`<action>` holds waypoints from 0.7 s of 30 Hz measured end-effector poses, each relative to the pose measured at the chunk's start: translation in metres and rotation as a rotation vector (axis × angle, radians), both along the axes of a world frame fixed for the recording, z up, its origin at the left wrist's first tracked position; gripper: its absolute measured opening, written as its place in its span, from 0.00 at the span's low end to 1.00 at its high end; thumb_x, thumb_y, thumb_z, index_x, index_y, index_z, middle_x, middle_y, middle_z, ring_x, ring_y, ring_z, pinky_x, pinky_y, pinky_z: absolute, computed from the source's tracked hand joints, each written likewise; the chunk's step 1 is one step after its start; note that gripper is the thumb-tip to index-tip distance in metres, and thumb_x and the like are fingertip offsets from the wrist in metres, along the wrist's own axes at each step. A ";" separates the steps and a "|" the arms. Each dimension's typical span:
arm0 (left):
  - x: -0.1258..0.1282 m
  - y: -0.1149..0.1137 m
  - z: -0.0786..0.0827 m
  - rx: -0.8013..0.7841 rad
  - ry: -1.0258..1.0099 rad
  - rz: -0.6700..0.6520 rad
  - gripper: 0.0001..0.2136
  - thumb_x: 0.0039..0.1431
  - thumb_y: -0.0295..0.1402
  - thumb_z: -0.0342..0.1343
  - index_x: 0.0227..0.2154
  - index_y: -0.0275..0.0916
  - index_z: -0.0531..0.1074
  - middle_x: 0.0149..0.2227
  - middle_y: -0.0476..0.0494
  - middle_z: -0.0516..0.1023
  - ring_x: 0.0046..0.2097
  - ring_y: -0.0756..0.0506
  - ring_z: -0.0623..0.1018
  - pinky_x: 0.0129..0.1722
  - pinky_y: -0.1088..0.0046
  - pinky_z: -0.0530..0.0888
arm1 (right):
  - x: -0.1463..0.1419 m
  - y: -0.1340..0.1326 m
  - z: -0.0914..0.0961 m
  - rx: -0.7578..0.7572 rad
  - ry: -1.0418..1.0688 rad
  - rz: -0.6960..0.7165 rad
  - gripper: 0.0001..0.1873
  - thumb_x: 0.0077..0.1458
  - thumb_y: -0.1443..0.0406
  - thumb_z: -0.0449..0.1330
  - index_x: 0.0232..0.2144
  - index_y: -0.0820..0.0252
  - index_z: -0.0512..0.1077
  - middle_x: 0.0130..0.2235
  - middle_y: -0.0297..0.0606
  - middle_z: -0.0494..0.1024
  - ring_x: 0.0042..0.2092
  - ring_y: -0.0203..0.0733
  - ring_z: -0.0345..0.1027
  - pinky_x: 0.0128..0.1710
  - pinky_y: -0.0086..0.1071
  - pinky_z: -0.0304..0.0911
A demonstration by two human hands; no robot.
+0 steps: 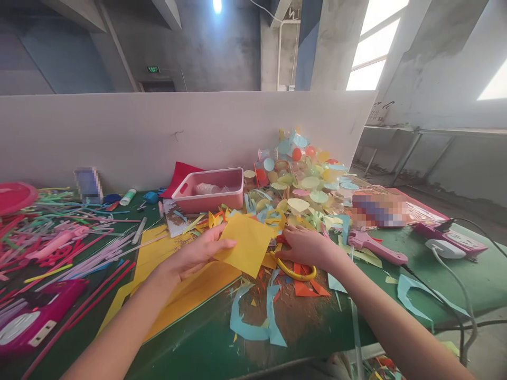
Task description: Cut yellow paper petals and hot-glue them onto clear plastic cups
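**Much cut, some sheet left whole**

At 9 o'clock on the green table (178,348), a heap of plastic drinking straws (79,253) lies in pink, red and white, many of them cut short. Near 8 o'clock, large yellow paper sheets (190,293) look largely uncut beneath the left hand (194,253), which is open with fingers spread, their tips at the edge of a yellow paper square (247,244) at centre. At 11 o'clock stands a pink plastic tray (208,182). Blue paper offcuts (253,330) lie at 6 o'clock among orange scraps. The right hand (307,247) curves narrowly over the square's right corner, just above yellow-handled scissors (293,270); whether it grips anything cannot be told. A mound of coloured plastic discs (301,174) rises at 1 o'clock, apparently already cut, and a pink-handled tool (376,248) lies at 3 o'clock.
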State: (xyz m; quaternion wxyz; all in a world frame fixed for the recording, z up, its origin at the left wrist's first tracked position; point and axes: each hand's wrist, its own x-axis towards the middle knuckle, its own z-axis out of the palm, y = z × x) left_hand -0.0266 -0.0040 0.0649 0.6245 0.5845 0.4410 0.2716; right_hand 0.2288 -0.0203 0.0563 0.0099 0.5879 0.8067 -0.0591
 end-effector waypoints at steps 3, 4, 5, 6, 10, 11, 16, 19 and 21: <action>-0.004 -0.002 0.002 -0.026 -0.003 0.109 0.28 0.52 0.41 0.64 0.56 0.43 0.67 0.57 0.40 0.75 0.56 0.39 0.75 0.42 0.71 0.77 | 0.002 0.000 -0.001 -0.001 -0.006 0.001 0.18 0.61 0.56 0.58 0.44 0.65 0.76 0.47 0.52 0.79 0.48 0.56 0.74 0.45 0.40 0.67; -0.005 -0.003 0.003 -0.033 -0.017 0.144 0.28 0.51 0.41 0.64 0.56 0.43 0.67 0.56 0.40 0.76 0.56 0.38 0.75 0.40 0.71 0.78 | 0.003 0.000 -0.002 -0.001 -0.008 -0.002 0.18 0.61 0.56 0.58 0.43 0.64 0.76 0.46 0.52 0.79 0.48 0.56 0.74 0.44 0.40 0.67; -0.005 -0.003 0.003 -0.033 -0.038 0.176 0.27 0.51 0.41 0.64 0.55 0.43 0.68 0.56 0.40 0.76 0.56 0.38 0.76 0.39 0.71 0.78 | 0.004 0.001 -0.002 -0.003 -0.011 -0.005 0.18 0.61 0.56 0.57 0.43 0.64 0.75 0.46 0.52 0.79 0.48 0.56 0.74 0.44 0.40 0.67; -0.005 -0.004 0.004 -0.023 -0.065 0.204 0.26 0.51 0.41 0.64 0.54 0.43 0.68 0.55 0.40 0.76 0.56 0.38 0.76 0.40 0.71 0.78 | 0.004 0.002 -0.003 -0.008 -0.013 -0.010 0.18 0.60 0.55 0.57 0.43 0.64 0.75 0.46 0.52 0.79 0.48 0.56 0.74 0.44 0.40 0.67; -0.002 -0.003 0.001 0.037 -0.140 0.275 0.22 0.53 0.40 0.64 0.50 0.44 0.71 0.55 0.43 0.76 0.58 0.39 0.74 0.42 0.69 0.80 | 0.007 0.005 -0.005 -0.058 -0.017 -0.016 0.19 0.56 0.54 0.60 0.42 0.63 0.75 0.46 0.51 0.78 0.48 0.55 0.73 0.41 0.39 0.67; -0.001 -0.002 0.000 0.045 -0.143 0.281 0.21 0.53 0.40 0.64 0.50 0.44 0.71 0.56 0.43 0.75 0.58 0.39 0.73 0.42 0.69 0.80 | 0.007 0.006 -0.005 -0.067 -0.016 -0.013 0.19 0.55 0.54 0.60 0.42 0.63 0.75 0.46 0.50 0.78 0.48 0.55 0.72 0.40 0.39 0.67; 0.001 0.003 -0.013 0.039 -0.111 0.288 0.22 0.52 0.41 0.64 0.50 0.44 0.71 0.55 0.42 0.77 0.54 0.39 0.77 0.42 0.68 0.79 | 0.006 0.007 -0.005 -0.065 -0.012 -0.018 0.17 0.55 0.56 0.59 0.40 0.62 0.75 0.45 0.50 0.78 0.45 0.53 0.73 0.37 0.37 0.65; 0.002 0.006 -0.019 0.068 -0.101 0.258 0.22 0.51 0.40 0.65 0.48 0.42 0.72 0.53 0.41 0.78 0.53 0.40 0.78 0.44 0.70 0.77 | 0.004 0.007 -0.004 -0.043 -0.005 -0.022 0.14 0.54 0.57 0.59 0.36 0.61 0.75 0.41 0.49 0.79 0.41 0.53 0.74 0.33 0.36 0.62; 0.003 0.006 -0.022 0.076 -0.095 0.248 0.22 0.51 0.40 0.65 0.49 0.42 0.73 0.53 0.41 0.79 0.53 0.40 0.78 0.45 0.70 0.76 | 0.003 0.006 -0.004 -0.024 0.004 -0.028 0.12 0.52 0.58 0.60 0.33 0.60 0.74 0.39 0.48 0.79 0.40 0.53 0.74 0.30 0.36 0.59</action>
